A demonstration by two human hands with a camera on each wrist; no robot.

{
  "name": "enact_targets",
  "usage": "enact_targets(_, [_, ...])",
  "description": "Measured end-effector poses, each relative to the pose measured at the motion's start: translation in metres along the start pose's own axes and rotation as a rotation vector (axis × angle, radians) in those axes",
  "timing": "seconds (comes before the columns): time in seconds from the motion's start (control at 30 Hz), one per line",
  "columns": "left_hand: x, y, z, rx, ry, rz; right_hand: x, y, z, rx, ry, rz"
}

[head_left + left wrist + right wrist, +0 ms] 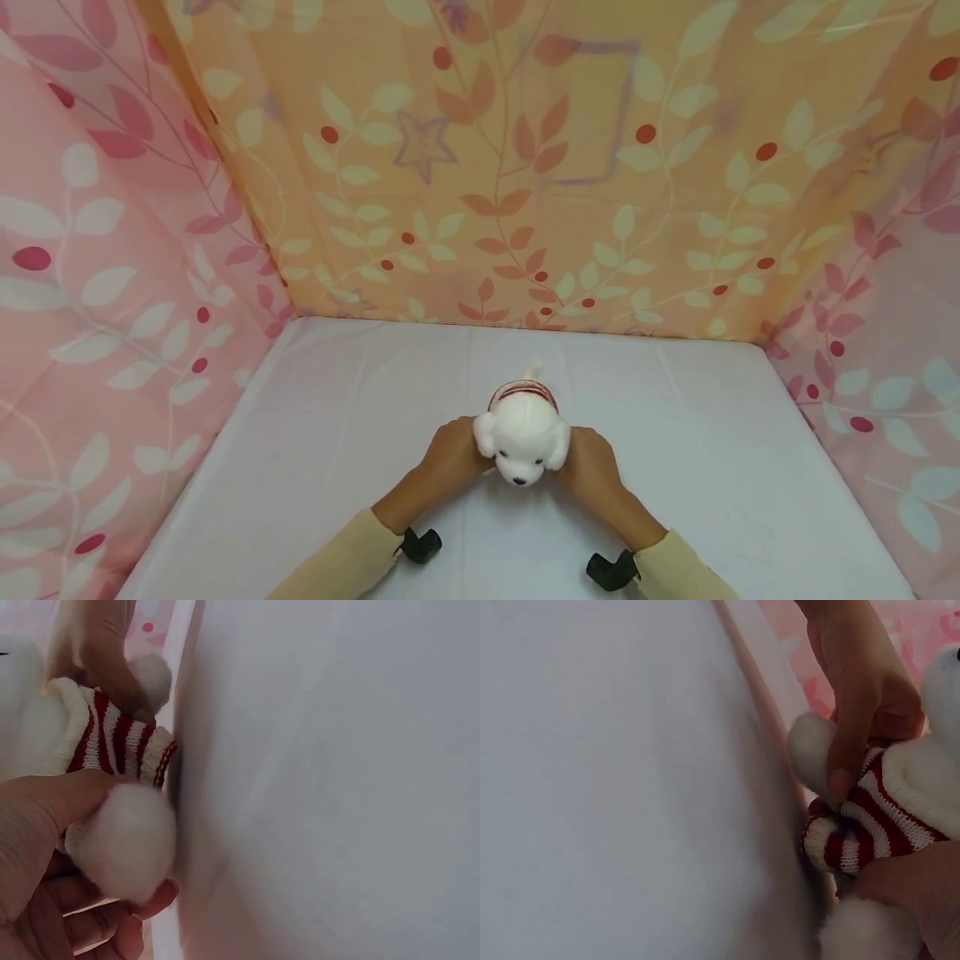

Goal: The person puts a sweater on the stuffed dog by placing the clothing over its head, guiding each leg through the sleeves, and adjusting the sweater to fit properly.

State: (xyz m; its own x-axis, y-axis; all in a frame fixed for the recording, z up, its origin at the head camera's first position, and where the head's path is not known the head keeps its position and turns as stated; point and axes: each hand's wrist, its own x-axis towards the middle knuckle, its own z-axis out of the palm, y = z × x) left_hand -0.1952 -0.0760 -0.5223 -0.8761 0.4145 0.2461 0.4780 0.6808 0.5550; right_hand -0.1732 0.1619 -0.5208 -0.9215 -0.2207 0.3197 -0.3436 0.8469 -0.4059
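A white plush dog [523, 429] with floppy ears faces the wearer in the head view, low over the white table. It wears a red-and-white striped knit sweater [116, 739]. My left hand [453, 454] grips one side of it, thumb along the fluffy white paw [133, 840] and fingers curled beneath. On the other side my right hand [594, 467] holds the dog, its thumb [889, 879] lying across the sweater's edge above another paw [870, 930]. Most fingers of both hands are hidden behind the toy in the head view.
The white-covered table [360, 400] spreads around the dog. Pink leaf-patterned cloth [112, 275] hangs at the left and right, and a yellow-orange patterned cloth [450, 192] rises behind the table's far edge. Black wrist mounts [422, 546] sit by both sleeves.
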Motion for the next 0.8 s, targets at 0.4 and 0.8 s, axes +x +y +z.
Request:
enact_targets(0.4, [0.025,-0.014,0.004,0.044,-0.029,-0.051,0.024,0.016,0.007,-0.024,-0.032,0.039])
enact_targets(0.8, [0.027,-0.017,-0.015,0.032,-0.186,-0.07,0.026,0.038,-0.008,0.181,-0.212,0.069])
